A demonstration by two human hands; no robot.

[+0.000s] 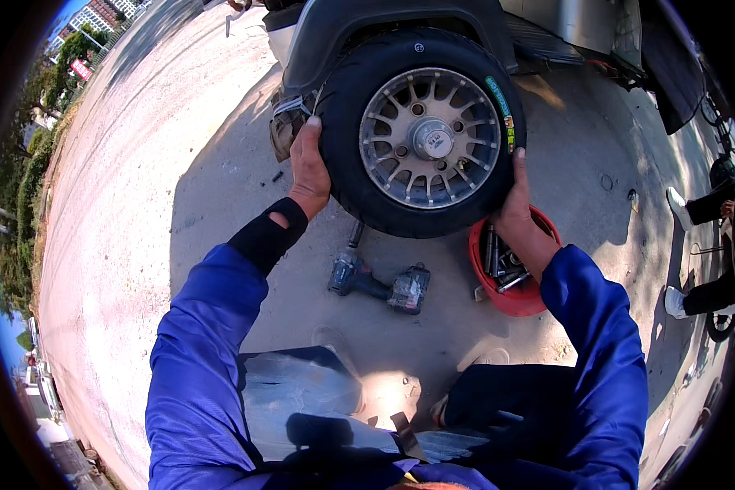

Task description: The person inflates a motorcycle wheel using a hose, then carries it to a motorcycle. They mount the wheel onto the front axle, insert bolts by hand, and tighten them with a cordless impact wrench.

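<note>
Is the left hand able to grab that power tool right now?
Probably not without letting go: the left hand is holding the wheel, though nothing seems to block the power tool.

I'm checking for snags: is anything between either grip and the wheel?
Nothing visible: the left grip and right grip lie directly against the wheel at its sides. The red container sits lower, not between.
</note>
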